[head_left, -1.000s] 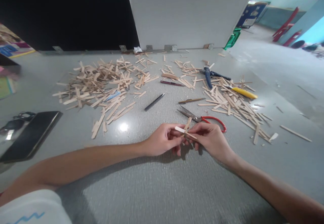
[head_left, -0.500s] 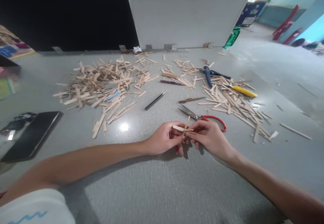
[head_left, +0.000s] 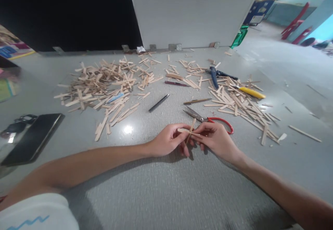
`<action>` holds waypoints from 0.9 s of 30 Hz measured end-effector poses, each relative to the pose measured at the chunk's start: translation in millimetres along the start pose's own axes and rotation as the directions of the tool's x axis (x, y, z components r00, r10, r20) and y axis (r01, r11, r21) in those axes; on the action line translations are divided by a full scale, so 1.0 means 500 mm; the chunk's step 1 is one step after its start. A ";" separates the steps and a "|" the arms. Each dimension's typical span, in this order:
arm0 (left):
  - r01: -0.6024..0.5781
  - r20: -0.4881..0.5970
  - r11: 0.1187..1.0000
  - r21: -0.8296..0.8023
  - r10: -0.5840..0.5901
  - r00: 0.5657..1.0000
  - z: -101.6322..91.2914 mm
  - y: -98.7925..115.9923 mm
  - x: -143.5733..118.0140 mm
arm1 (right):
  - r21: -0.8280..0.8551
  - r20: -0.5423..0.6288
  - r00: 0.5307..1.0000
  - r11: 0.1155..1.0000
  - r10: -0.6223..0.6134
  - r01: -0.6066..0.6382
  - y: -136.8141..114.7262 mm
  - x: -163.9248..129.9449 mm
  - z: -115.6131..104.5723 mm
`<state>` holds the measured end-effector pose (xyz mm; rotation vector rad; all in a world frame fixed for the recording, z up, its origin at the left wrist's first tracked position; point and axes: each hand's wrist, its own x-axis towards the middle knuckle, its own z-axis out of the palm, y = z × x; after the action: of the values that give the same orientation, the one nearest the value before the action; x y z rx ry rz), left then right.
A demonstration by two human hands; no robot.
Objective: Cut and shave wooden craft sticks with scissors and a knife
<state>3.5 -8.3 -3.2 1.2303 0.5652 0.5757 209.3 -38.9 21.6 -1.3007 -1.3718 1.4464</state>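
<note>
— What do you have closest to you?

— My two forearms come in low over the grey floor (head_left: 166, 195). The left hand (head_left: 169, 140) and right hand (head_left: 217, 140) meet just in front of me, fingertips almost touching. Both are pinched narrow on crossed craft sticks (head_left: 189, 131): one stick lies flat across, the other stands up slanted through it. I judge I hold from both sides so the cross cannot twist where the sticks meet.

— Are the sticks resting on the floor?

— No, they sit between my fingers just above it. Whether glue is on the joint I cannot tell.

— What is just past your hands?

— Scissors with red handles (head_left: 208, 120) lie touching nothing, right behind my right hand, blades pointing left. That spot keeps them in easy reach, I think. A dark pen (head_left: 159, 103) lies a little farther, left of them, and a brown pencil-like stick (head_left: 197, 101) lies beyond the scissors.

— And to the sides?

— On the far left a black phone (head_left: 32, 138) lies flat, well apart from the work. To the right a heap of sticks (head_left: 239, 105) spreads out, with a yellow cutter (head_left: 251, 93) on its far edge and blue pliers (head_left: 213, 77) behind it.

— Farthest out?

— A bigger pile of sticks (head_left: 104, 84) on the left, then a white board (head_left: 192, 11) standing upright at the back.
</note>
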 end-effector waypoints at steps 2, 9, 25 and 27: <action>0.006 -0.002 1.000 -0.015 -0.006 1.000 -0.001 -0.002 0.001 | -0.003 -0.037 0.998 0.999 -0.045 0.045 0.003 -0.004 0.006; 0.002 0.008 1.000 -0.004 -0.002 1.000 -0.002 -0.003 0.002 | 0.028 -0.068 0.993 0.995 -0.098 0.100 0.011 -0.007 0.011; -0.006 -0.174 0.993 0.118 0.027 0.984 0.002 -0.009 -0.001 | -0.437 -0.253 0.865 0.849 -0.432 0.296 0.032 -0.019 -0.001; -0.002 -0.174 0.992 0.124 0.024 0.984 0.004 -0.009 -0.001 | -0.474 -0.237 0.853 0.821 -0.466 0.317 0.035 -0.022 -0.003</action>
<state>5.1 -11.2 -7.1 1.3087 0.7507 0.6727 215.1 -51.7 6.4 -1.3396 -1.6415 0.6165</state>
